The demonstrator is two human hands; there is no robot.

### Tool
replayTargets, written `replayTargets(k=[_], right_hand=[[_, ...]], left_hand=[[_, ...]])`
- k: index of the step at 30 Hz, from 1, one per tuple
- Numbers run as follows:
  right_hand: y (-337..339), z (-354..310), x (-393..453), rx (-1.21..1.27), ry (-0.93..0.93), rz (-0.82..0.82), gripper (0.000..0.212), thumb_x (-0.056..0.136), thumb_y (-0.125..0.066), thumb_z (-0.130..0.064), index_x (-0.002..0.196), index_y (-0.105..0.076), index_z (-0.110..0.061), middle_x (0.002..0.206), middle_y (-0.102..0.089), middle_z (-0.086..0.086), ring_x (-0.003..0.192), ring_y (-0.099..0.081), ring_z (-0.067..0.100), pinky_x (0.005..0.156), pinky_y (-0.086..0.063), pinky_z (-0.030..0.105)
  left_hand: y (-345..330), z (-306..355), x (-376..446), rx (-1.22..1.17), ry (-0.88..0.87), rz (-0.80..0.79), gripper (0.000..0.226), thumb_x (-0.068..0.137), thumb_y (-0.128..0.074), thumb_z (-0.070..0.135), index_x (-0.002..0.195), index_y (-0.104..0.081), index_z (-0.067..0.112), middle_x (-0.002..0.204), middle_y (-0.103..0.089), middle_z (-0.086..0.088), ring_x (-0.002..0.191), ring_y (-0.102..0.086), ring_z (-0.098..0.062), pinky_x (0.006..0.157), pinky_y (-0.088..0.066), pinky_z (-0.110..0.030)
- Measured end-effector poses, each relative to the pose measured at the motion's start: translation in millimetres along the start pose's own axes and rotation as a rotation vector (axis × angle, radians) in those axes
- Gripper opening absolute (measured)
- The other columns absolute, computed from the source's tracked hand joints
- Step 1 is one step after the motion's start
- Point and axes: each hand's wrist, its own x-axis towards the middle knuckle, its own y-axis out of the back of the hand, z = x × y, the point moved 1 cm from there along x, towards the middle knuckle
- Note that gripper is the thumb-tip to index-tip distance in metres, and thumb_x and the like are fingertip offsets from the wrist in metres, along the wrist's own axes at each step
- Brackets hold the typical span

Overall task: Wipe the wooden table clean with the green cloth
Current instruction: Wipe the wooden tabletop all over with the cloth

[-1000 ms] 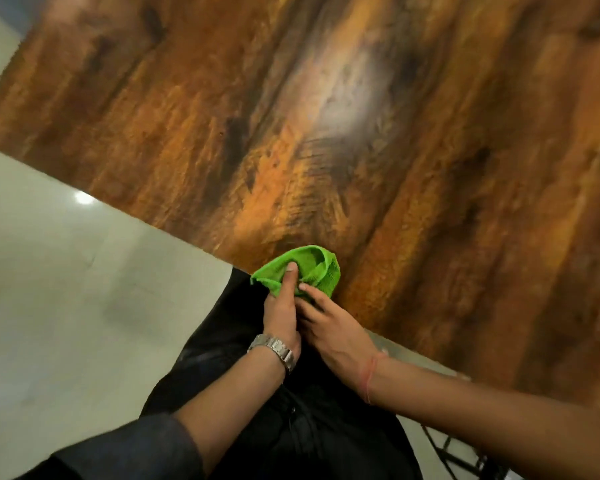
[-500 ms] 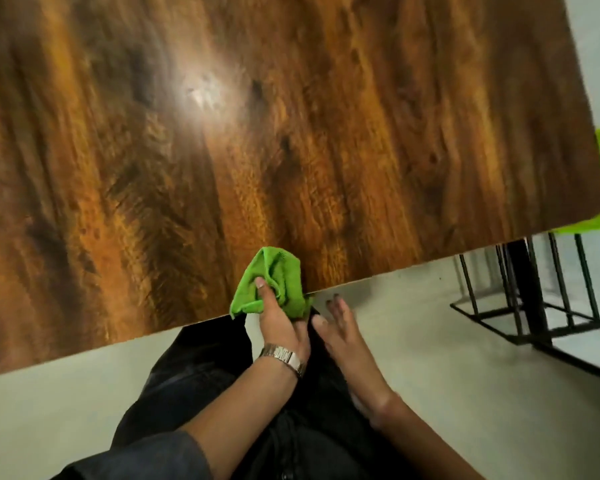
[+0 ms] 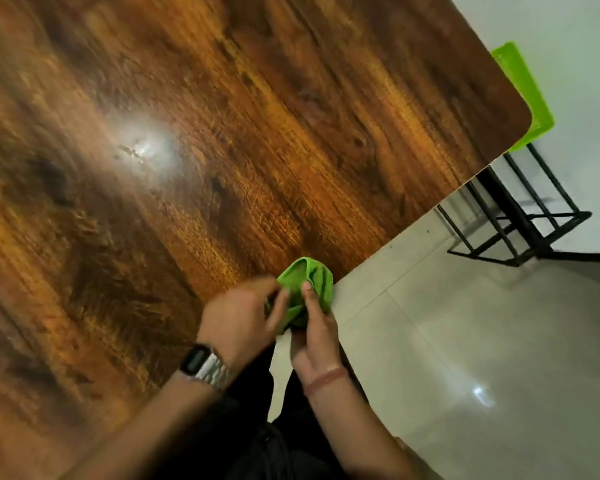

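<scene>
The wooden table [image 3: 222, 133] fills the upper left of the head view, dark brown grain with a bright light glare on it. A bunched green cloth [image 3: 305, 282] sits at the table's near edge, half over the edge. My left hand [image 3: 239, 320], with a watch on its wrist, grips the cloth from the left. My right hand [image 3: 314, 334], a reddish thread on its wrist, holds the cloth from below with its thumb pressed on top. Part of the cloth is hidden between the two hands.
A bright green chair [image 3: 520, 95] stands past the table's far right corner. A black metal table frame [image 3: 520, 223] stands on the pale tiled floor [image 3: 465, 341] to the right. My dark trousers [image 3: 257, 445] are below the hands.
The head view has swung. My right hand, which hung free below the edge, has come up and taken hold of the cloth together with my left hand.
</scene>
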Motion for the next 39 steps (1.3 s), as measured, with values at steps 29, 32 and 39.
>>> replayTargets(k=[29,32,39], right_hand=[[-30.5,-278.1,136.7,0.008,0.855,0.439,0.041,0.094,-0.059,-0.038,0.118,-0.060,-0.005,0.112,-0.069,0.012,0.099,-0.069,0.025,0.085,-0.058,0.035],[-28.0,-325.0,156.8,-0.077,0.882,0.447,0.043,0.099,-0.051,-0.036,0.123,-0.057,-0.002,0.116,-0.066,0.016,0.105,-0.066,0.028,0.094,-0.054,0.041],[-31.7,-416.4,176.5,-0.479,0.988,0.548,0.042,0.097,-0.044,-0.034,0.106,-0.067,-0.001,0.100,-0.067,0.013,0.089,-0.060,0.021,0.087,-0.050,0.037]], left_hand=[[44.1,57.2,266.9,0.642,-0.703,0.188,0.073,0.093,-0.025,0.063,0.154,-0.016,0.024,0.163,-0.011,-0.002,0.149,-0.012,-0.022,0.119,-0.014,-0.047],[45.7,57.5,265.7,0.636,-0.694,0.152,0.074,0.093,-0.025,0.064,0.154,-0.017,0.024,0.163,-0.011,-0.002,0.150,-0.011,-0.022,0.119,-0.015,-0.047],[48.5,59.3,266.2,0.560,-0.660,0.101,0.073,0.093,-0.032,0.064,0.154,-0.016,0.027,0.163,-0.010,0.001,0.150,-0.011,-0.020,0.119,-0.016,-0.047]])
